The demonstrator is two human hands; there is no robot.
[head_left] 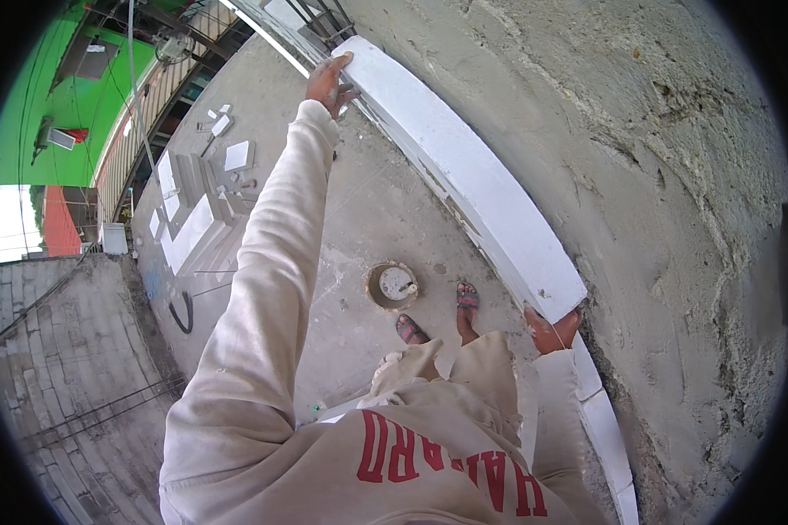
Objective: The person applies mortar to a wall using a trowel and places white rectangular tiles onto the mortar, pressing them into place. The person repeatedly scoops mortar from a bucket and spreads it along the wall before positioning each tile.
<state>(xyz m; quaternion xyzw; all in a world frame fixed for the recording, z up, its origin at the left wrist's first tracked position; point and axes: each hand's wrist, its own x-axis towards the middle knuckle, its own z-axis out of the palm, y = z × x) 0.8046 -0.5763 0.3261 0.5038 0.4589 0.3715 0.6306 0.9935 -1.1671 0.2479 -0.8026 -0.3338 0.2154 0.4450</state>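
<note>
A long white block (473,179) lies along the top of a low white block wall, close against the rough grey wall. My left hand (327,85) grips its far end, thumb on the top edge and fingers down the side. At the near end, my right hand (553,332) is wrapped round the lower corner. A thin string passes by the right hand. More white blocks (606,429) continue the row nearer to me. Whether mortar lies under the held block cannot be seen.
A bucket (392,285) with a tool in it stands on the concrete floor by my feet. Stacked white blocks (200,229) and loose pieces lie to the left. Steel bars (324,19) rise at the far end. The rough plastered wall (665,175) runs along the right.
</note>
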